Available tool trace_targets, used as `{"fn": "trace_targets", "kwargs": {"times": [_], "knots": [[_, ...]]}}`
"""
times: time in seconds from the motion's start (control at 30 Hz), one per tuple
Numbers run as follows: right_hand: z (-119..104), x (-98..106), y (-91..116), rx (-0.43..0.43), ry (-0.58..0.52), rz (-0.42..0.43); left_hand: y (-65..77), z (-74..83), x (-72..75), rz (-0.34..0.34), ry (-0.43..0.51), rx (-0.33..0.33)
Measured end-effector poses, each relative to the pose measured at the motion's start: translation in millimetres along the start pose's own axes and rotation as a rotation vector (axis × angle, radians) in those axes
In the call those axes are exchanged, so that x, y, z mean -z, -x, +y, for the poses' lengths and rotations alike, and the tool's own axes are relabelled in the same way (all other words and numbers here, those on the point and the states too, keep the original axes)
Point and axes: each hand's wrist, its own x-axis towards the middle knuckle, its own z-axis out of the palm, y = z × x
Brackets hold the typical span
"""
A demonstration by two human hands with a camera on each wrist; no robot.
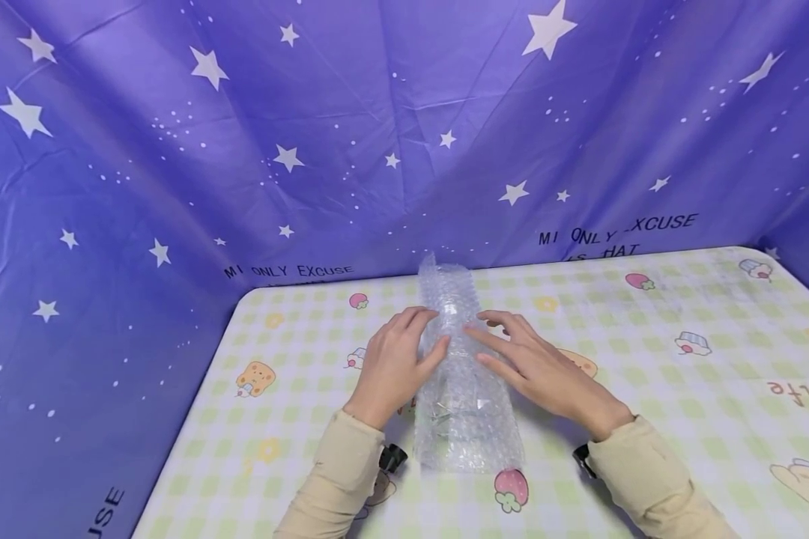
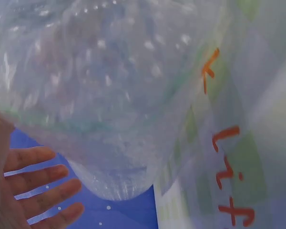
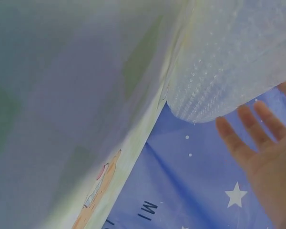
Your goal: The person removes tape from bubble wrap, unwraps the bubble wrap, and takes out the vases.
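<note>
A bundle of clear bubble wrap [image 1: 475,427] lies lengthwise on the table, narrower at its far end. Thin greenish lines show through the wrap, but whatever lies inside is blurred by the bubbles. At the bundle's left side is my left hand [image 1: 396,361], thumb and fingertips right at the wrap. My right hand [image 1: 546,370] is on the opposite side, its fingers spread and reaching to the wrap's edge. In the left wrist view, extended fingers [image 2: 45,183] show beside the bubble wrap [image 2: 109,90]. Loosely extended fingers [image 3: 250,126] also appear beneath the bubble wrap [image 3: 229,62] in the right wrist view.
A green-and-white checked cloth [image 1: 647,404] with cartoon prints covers the table. Behind the table and along its sides hangs a blue-purple curtain [image 1: 350,150] with white stars. The bundle's far end reaches the table's back edge. A black wrist strap [image 1: 392,458] shows at the left cuff.
</note>
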Motion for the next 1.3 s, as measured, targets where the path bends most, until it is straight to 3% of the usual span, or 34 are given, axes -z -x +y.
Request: {"fn": "trace_targets", "kwargs": {"times": [0.3, 0.4, 0.73, 1.03, 1.3], "knots": [[-0.3, 0.3, -1.4, 0.248, 0.084, 0.102, -8.0, 7.2, -0.1, -0.04, 0.065, 0.029], [-1.6, 0.9, -1.0, 0.295, 0.091, 0.123, -10.5, 9.6, 2.5, -0.059, 0.084, 0.033], [-5.6, 2.7, -1.1, 0.28, 0.09, 0.102, -16.2, 14.0, 9.7, -0.16, 0.106, 0.018], [-8.4, -0.7, -2.2, 0.268, 0.069, 0.095, -17.9, 20.1, 18.7, -0.23, -0.019, -0.05], [-9.0, 0.7, -2.1, 0.27, 0.073, 0.098, -17.6, 20.7, 20.6, -0.204, -0.043, -0.082]]}}
